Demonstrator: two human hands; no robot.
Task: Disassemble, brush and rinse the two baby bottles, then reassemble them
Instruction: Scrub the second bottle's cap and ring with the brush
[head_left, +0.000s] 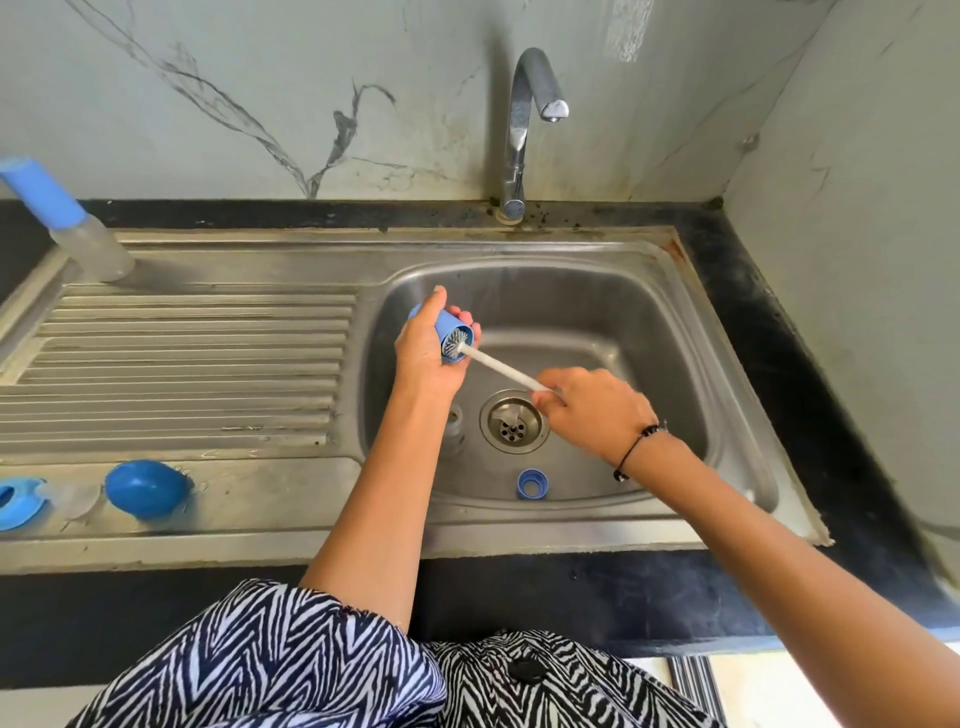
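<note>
Your right hand (592, 410) pinches the thin brush (498, 366) handle while your left hand (428, 348) wraps the light, slippery blue cap (451, 328); hold its sides firmly.

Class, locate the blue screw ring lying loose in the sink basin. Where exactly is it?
In the head view, the blue screw ring lies on the floor of the sink basin, near its front wall, just in front of the drain and between the person's forearms.

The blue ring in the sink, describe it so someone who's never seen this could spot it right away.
Start at the steel sink basin and find the round drain in its floor. Nearer the person than the drain, by the basin's front wall, lies a small blue ring. It is the only blue part lying on the basin floor; the other loose blue parts sit on the drainboard.
</note>
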